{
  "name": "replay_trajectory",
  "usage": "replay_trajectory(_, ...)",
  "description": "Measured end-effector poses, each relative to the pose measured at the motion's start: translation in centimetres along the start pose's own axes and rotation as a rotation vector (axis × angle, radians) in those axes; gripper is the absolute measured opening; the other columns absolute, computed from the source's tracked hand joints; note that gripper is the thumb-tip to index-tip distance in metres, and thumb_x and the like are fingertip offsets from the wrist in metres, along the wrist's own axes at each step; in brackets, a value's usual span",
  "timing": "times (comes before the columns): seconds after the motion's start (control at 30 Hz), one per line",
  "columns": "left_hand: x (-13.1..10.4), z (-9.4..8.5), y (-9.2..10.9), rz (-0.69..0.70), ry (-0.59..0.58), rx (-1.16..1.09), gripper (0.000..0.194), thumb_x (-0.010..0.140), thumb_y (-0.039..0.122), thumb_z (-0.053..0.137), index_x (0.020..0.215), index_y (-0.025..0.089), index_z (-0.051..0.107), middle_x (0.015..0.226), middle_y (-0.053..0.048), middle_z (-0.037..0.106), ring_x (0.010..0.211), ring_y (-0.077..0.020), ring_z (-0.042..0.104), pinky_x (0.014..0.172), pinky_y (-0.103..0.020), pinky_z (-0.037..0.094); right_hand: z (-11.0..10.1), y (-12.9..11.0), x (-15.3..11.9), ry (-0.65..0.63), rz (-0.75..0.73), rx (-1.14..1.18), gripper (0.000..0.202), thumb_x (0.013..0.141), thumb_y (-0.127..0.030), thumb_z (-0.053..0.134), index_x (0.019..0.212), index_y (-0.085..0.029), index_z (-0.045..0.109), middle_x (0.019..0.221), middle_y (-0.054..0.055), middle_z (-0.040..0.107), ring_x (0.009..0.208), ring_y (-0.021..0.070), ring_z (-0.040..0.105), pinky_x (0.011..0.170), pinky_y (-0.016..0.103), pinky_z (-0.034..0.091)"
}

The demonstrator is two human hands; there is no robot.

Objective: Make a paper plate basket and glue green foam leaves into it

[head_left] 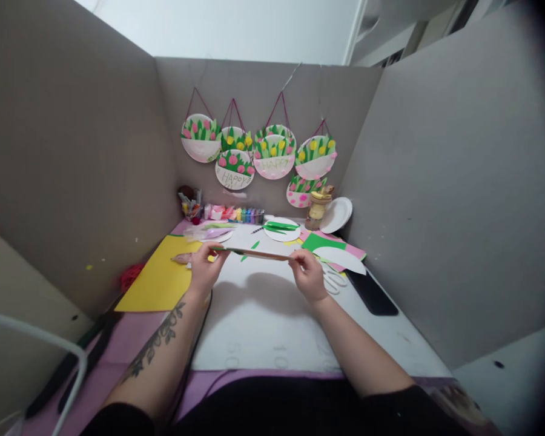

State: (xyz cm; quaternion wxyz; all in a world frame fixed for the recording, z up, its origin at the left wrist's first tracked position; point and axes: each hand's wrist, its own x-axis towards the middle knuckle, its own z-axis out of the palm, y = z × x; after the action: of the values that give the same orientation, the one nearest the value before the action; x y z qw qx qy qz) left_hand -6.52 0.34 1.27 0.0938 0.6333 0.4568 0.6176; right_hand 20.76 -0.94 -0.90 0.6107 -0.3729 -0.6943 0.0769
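Between my two hands a thin flat piece (260,254) is held up level above the white table mat (258,333). It is seen almost edge-on, green toward its left end and brownish along the rest, so its face is hidden. My left hand (204,271) pinches the left end, and my right hand (309,277) pinches the right end. Just right of my right hand lie scissors with white handles (335,281). A loose green paper strip (251,251) lies on the mat behind the piece.
Yellow sheet (157,281) at left; black phone-like slab (373,295), white cut plate (345,260) and green paper (322,243) at right. Behind are a plate with green strips (272,233), paint bottles (240,214) and a jar (317,209). Flower-decorated plates (275,166) hang on the back panel.
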Motion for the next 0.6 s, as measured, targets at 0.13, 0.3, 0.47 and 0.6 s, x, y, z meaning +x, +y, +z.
replay_trajectory(0.13, -0.1, -0.3, 0.5, 0.104, 0.029, 0.049, 0.015, 0.075, 0.032, 0.066, 0.079, 0.020, 0.058, 0.076, 0.000, 0.062, 0.073, -0.0142, 0.058, 0.069, -0.027, 0.045, -0.1, 0.0, 0.0, 0.072, -0.073, -0.024, 0.002, 0.085, -0.020, 0.054, 0.085, -0.021, 0.056, 0.083, 0.004, 0.060, 0.078, 0.0169, 0.057, 0.070, 0.031, 0.046)
replay_trajectory(0.3, 0.0, -0.4, 1.0, 0.163, -0.002, 0.116, 0.013, 0.075, 0.029, 0.064, 0.079, 0.020, 0.057, 0.075, 0.000, 0.062, 0.072, -0.0144, 0.058, 0.069, -0.028, 0.045, -0.2, 0.0, 0.0, 0.092, -0.096, -0.028, 0.003, 0.085, -0.019, 0.055, 0.086, -0.022, 0.056, 0.084, 0.004, 0.061, 0.080, 0.0173, 0.057, 0.072, 0.032, 0.046)
replay_trajectory(0.47, 0.1, 0.2, 0.2, 0.065, -0.127, 0.093, 0.025, 0.076, 0.032, 0.063, 0.096, 0.020, 0.055, 0.087, -0.003, 0.063, 0.080, -0.0162, 0.058, 0.073, -0.030, 0.046, 0.1, 0.1, -0.1, 0.039, 0.075, 0.035, 0.005, 0.084, -0.025, 0.055, 0.083, -0.021, 0.057, 0.078, 0.003, 0.060, 0.072, 0.0156, 0.056, 0.067, 0.029, 0.046)
replay_trajectory(0.6, 0.2, 0.6, -0.4, -0.131, -0.261, -0.004, 0.031, 0.077, 0.030, 0.058, 0.105, 0.019, 0.053, 0.091, -0.003, 0.063, 0.080, -0.0162, 0.059, 0.071, -0.029, 0.046, 0.5, 0.0, 0.0, -0.083, 0.352, 0.189, 0.012, 0.081, -0.032, 0.057, 0.080, -0.020, 0.056, 0.062, -0.002, 0.054, 0.055, 0.0124, 0.051, 0.056, 0.026, 0.043)
